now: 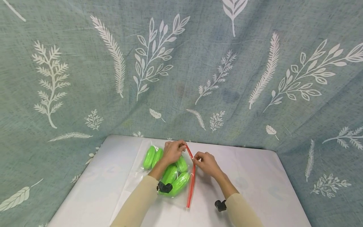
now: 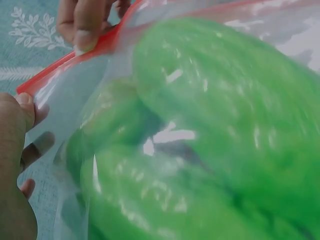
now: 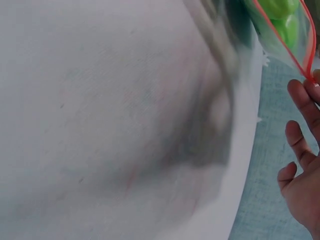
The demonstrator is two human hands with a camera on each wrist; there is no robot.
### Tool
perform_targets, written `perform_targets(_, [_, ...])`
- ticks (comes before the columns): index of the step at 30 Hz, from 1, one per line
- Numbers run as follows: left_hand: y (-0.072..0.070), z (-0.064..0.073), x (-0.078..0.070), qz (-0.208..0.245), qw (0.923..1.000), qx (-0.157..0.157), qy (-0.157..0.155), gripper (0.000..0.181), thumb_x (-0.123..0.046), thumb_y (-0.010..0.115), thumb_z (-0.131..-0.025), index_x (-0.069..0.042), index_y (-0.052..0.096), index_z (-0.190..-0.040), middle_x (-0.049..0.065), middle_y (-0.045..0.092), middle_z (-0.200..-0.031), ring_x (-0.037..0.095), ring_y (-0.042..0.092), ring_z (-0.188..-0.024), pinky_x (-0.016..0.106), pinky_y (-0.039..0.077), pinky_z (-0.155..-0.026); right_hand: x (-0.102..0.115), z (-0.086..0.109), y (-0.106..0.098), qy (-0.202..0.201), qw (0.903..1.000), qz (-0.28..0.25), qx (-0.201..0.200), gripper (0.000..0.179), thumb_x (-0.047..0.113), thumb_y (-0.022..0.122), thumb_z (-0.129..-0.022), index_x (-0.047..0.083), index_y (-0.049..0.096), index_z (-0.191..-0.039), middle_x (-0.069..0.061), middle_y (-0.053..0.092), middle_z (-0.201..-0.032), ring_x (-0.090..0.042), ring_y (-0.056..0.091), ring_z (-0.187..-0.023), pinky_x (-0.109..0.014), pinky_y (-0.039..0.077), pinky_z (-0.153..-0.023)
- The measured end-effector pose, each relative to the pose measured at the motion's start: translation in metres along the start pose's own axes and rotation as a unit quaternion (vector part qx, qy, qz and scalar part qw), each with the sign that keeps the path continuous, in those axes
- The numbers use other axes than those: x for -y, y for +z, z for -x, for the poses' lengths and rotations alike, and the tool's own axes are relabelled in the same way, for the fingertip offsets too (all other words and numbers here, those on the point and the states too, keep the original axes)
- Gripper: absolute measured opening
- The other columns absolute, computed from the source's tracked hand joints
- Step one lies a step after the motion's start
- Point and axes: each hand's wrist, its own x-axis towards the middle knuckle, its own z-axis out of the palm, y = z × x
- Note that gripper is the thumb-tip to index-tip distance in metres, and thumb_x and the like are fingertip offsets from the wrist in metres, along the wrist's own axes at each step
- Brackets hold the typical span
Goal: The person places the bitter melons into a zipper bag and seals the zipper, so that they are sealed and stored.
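A clear zip bag [image 2: 72, 110] with a red zip strip [image 1: 191, 189] lies in front of me, its strip running away from me. Inside it show several bright green, long, ridged pieces [image 1: 180, 183]. At the far end of the strip, my left hand [image 1: 173, 152] pinches the bag's corner between thumb and fingers. My right hand [image 1: 208, 164] pinches the strip a little nearer to me, at a small white slider [image 2: 78, 51] partly covered by the thumb. In the right wrist view, the other right fingers [image 3: 298, 145] spread loosely below the red edge.
Two more green pieces [image 1: 149, 157] lie to the left of my left hand, with glossy clear plastic around them. The white-covered table [image 1: 249, 183] ends at a green leaf-patterned cloth [image 1: 181, 78] hanging behind and at the sides. Each wrist carries a small black camera [image 1: 164, 187].
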Motion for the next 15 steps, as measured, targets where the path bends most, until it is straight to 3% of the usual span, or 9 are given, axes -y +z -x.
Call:
perform_targets(8, [-0.007, 0.003, 0.006, 0.004, 0.9999, 0.009, -0.01, 0.011, -0.029, 0.057, -0.102, -0.026, 0.068, -0.105, -0.017, 0.069, -0.085, 0.008, 0.063, -0.083, 0.048, 0.035, -0.103, -0.013, 0.013, -0.002, 0.006, 0.9997, -0.006, 0.024, 0.01, 0.033, 0.067, -0.094, 0.027, 0.07, -0.087, 0.014, 0.067, -0.084, -0.01, 0.049, -0.072, -0.028, 0.04, -0.064])
perform_targets(15, [-0.007, 0.005, 0.013, -0.001, 0.9998, 0.004, -0.02, 0.01, -0.028, 0.058, -0.102, -0.027, 0.068, -0.103, -0.017, 0.069, -0.085, 0.01, 0.062, -0.085, 0.047, 0.039, -0.098, -0.029, 0.026, -0.006, 0.024, 0.9982, -0.016, 0.052, 0.012, 0.039, 0.065, -0.096, 0.029, 0.069, -0.089, 0.014, 0.065, -0.085, -0.011, 0.052, -0.075, -0.029, 0.042, -0.066])
